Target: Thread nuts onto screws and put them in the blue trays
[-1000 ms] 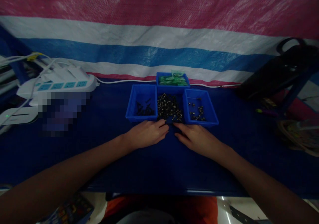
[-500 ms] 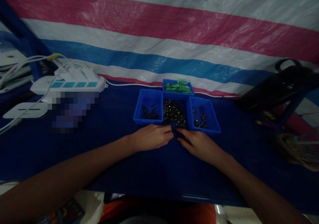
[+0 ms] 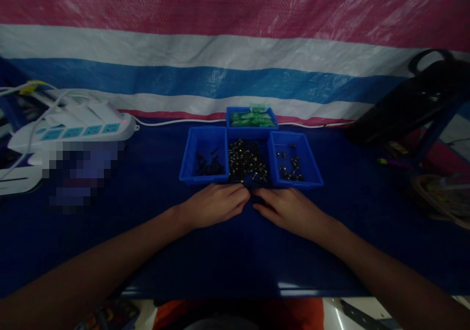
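Note:
My left hand (image 3: 219, 203) rests at the front of the blue bins, its fingers curled together in a pinch. Whatever they hold is too dark and small to make out. Close beside it on the right is my right hand (image 3: 288, 208), index finger and thumb apart, fingertips almost meeting the left ones. Just beyond both hands, a middle blue bin (image 3: 253, 133) holds a heap of small shiny metal-and-black parts (image 3: 246, 159). A left blue bin (image 3: 186, 158) contains some dark slender pieces (image 3: 209, 165). Several small metallic parts (image 3: 294, 164) lie in the right blue bin (image 3: 312, 166).
Behind the middle bin stands a blue bin with green packets (image 3: 253, 118). A white power strip (image 3: 73, 133) with cables is at left. A black bottle-like object (image 3: 404, 100) leans at right, near a basket (image 3: 436, 200). A striped tarp (image 3: 220, 51) hangs behind the table.
The camera view has shifted, so the bins appear slightly further left and higher. Both hands stay together at the bins' front edge, the left still pinched.

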Demonstrator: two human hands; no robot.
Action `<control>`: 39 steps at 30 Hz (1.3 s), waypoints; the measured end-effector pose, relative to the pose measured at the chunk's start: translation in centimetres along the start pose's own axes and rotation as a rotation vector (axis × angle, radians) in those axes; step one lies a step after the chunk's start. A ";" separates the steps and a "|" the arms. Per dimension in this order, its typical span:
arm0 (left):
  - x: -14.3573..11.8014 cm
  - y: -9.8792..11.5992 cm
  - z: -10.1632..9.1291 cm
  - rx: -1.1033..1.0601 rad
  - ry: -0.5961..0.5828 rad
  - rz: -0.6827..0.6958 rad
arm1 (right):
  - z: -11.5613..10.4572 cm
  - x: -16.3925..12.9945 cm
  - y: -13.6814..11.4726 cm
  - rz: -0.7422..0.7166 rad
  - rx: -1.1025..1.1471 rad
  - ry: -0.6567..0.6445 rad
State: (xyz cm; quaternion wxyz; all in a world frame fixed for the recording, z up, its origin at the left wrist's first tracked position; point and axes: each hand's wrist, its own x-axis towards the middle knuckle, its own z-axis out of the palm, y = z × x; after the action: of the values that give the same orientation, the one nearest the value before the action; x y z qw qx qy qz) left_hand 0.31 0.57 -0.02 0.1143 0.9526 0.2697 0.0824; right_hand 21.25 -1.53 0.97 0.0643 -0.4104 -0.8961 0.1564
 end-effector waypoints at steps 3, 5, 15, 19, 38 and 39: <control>0.0 0.1 0.1 0.003 0.006 0.026 | 0.1 -0.1 -0.1 -0.023 -0.003 -0.021; 0.1 0.2 0.1 0.008 0.016 0.047 | 0.2 -0.1 -0.1 -0.027 -0.005 -0.020; 0.2 0.4 -0.1 0.101 0.031 -0.052 | 0.3 -0.1 0.1 -0.040 0.039 0.011; 0.1 0.2 -0.1 0.119 0.022 -0.002 | 0.3 -0.1 0.2 -0.030 0.010 0.021; 0.2 0.0 -0.1 0.049 0.022 -0.024 | 0.1 0.0 0.4 -0.053 0.040 0.031; 0.2 0.0 -0.1 0.046 0.024 -0.025 | 0.1 0.0 0.4 -0.053 0.041 0.029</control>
State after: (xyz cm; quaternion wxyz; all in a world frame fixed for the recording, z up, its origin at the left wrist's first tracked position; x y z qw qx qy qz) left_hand 0.47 0.68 0.07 0.0900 0.9505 0.2847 0.0859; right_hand 21.51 -1.30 0.71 0.0898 -0.3872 -0.9023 0.1670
